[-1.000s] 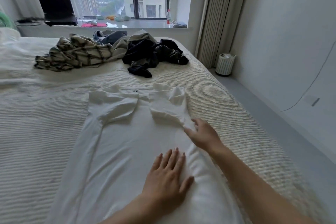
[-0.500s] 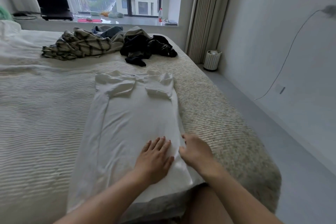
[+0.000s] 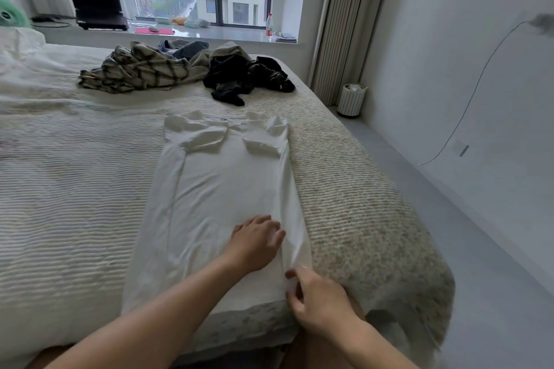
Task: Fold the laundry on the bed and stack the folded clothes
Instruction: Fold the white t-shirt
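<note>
Right hand (image 3: 317,298) dropped, grip pinching white shirt (image 3: 221,189) hem; left hand (image 3: 254,241) flat.

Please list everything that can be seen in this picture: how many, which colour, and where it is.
white T-shirt: one, white, flat on the bed's near part, sleeves folded in
plaid garment: one, beige and dark checks, crumpled at the bed's far side
dark clothes: a pile, black, right of the plaid garment
bed: one, cream ribbed cover
laptop: one, black, on the windowsill
bottle: one, clear with red label, on the windowsill
bin: one, white, on the floor by the curtain
left hand: resting on the T-shirt
right hand: pinching the T-shirt's near right edge
</note>
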